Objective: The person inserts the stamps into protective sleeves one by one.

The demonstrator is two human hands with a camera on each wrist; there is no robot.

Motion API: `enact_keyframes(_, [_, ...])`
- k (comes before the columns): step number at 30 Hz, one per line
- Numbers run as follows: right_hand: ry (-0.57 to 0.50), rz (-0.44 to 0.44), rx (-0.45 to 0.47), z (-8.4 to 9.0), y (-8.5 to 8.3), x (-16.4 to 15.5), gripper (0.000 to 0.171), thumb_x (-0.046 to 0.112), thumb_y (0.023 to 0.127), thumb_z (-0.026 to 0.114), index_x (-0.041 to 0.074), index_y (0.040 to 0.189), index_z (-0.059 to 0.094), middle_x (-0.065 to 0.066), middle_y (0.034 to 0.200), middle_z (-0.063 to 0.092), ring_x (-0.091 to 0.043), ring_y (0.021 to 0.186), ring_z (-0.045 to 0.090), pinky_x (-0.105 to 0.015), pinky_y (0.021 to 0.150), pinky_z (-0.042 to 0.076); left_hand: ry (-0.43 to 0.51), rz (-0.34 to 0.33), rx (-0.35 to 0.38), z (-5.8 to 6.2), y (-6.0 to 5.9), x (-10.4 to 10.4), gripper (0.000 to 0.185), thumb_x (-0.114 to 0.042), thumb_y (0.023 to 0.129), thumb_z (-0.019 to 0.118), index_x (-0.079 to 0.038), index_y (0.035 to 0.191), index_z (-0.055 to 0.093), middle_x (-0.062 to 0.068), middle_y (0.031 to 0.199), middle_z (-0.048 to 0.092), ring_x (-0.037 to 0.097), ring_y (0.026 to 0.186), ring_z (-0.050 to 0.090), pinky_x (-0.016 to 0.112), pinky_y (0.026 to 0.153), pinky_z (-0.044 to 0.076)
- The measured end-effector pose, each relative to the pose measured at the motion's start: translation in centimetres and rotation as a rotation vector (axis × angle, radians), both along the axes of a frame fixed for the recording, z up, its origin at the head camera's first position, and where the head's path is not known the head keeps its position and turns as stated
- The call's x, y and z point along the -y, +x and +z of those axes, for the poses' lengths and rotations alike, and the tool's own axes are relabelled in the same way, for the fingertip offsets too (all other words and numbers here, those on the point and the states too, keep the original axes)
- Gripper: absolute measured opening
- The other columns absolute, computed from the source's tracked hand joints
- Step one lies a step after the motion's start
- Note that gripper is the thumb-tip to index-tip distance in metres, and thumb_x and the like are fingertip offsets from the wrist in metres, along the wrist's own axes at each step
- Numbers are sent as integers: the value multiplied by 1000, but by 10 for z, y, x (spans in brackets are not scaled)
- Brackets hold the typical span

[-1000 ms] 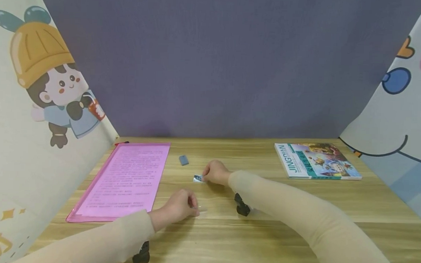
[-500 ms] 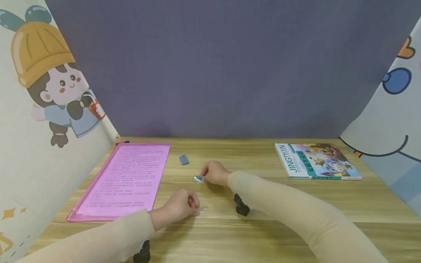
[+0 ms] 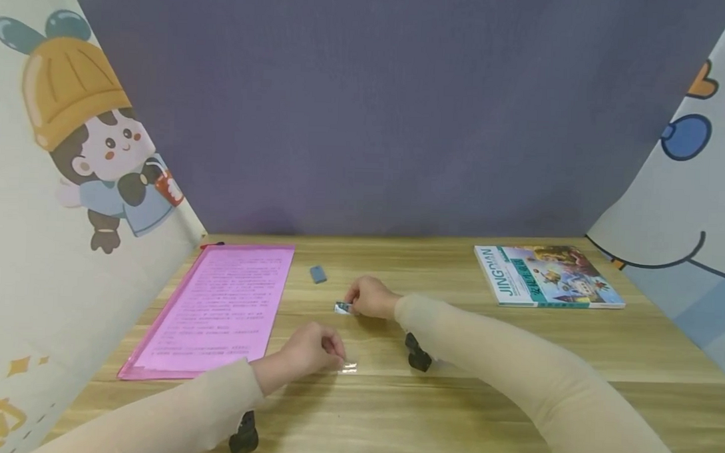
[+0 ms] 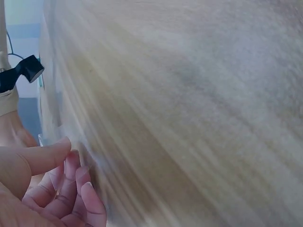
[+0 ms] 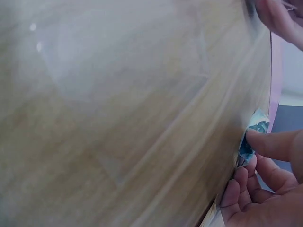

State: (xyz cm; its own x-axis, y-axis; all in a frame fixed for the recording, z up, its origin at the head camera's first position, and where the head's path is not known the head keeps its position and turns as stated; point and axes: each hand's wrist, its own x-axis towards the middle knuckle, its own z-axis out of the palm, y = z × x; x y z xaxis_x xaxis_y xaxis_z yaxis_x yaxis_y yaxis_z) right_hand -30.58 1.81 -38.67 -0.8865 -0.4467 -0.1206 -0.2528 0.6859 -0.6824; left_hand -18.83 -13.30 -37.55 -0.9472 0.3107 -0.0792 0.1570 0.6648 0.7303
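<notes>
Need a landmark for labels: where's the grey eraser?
Head view: the grey eraser lies on the table's far left-centre, between the pink folder and the right hand.

sleeves [image 3: 489,364]: beige, snug, wrist-length; both arms | wrist cameras [image 3: 418,354]: small, black, strapped beneath each wrist

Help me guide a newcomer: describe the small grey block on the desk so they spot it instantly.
On the wooden desk, start at the pink sheet on the left. Just past its far right corner lies the small grey block, untouched, unlike the blue-white packet that the right hand pinches.
</notes>
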Motion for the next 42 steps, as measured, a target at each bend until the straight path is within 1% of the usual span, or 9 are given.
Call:
enact_keyframes(7, [-56,-21,-1,0,0,-5,11,0,78,76,5,83,69,-2,82,65,-12,73,54,-18,62,46,43,17,16,11,-4,3,7,-2,78,75,-4,80,68,1,74,65,10,67,57,23,61,50])
enact_keyframes(12, [-141,-29,53,3,0,-14,9,6,80,77,3,87,72,-1,82,68,-9,65,52,-17,54,45,111,123,92,18,-7,1,5,-3,84,70,-3,88,69,5,80,66,15,68,65,30,65,59])
enact_keyframes(16, [-154,-27,71,10,0,-24,14,13,84,75,4,95,75,-4,92,72,-8,66,55,-20,57,49,185,183,126,22,-11,1,8,-5,88,68,-1,94,69,9,87,69,17,72,68,33,68,61])
enact_keyframes(21, [-218,-1,122,26,2,-34,19,12,92,66,-1,105,72,-12,103,72,-16,77,66,-35,75,60,336,237,163,28,-19,0,15,-1,88,67,6,101,66,18,94,72,20,78,72,37,79,61])
enact_keyframes(26, [-304,-25,182,41,6,-43,20,5,94,62,-5,110,67,-18,104,69,-32,86,70,-35,75,61,392,259,120,35,-24,-2,14,-1,87,68,3,100,66,14,92,74,17,79,72,37,88,58])
enact_keyframes(30, [-359,-53,191,53,10,-51,21,1,93,61,-8,112,64,-20,105,67,-30,80,70,-32,70,62,414,272,76,38,-28,-6,18,-3,85,72,1,101,66,10,92,74,17,81,71,40,93,55])
enact_keyframes(35, [-372,-63,136,71,15,-67,21,4,93,62,-6,112,64,-19,105,68,-16,72,67,-30,66,60,526,295,93,41,-33,-12,26,2,84,70,4,109,65,19,103,71,14,79,71,35,87,59])
enact_keyframes(38, [-387,-82,120,81,20,-76,24,6,92,63,-4,114,63,-19,105,70,-18,74,68,-28,64,58,610,298,111,45,-37,-17,27,4,85,68,7,111,64,23,107,69,13,77,71,29,81,60])
enact_keyframes(42, [-391,-97,108,91,26,-88,26,9,92,65,-1,115,62,-17,105,71,-22,79,69,-29,65,59,664,305,113,48,-42,-23,25,1,85,69,8,109,66,19,100,72,11,73,70,26,77,61])
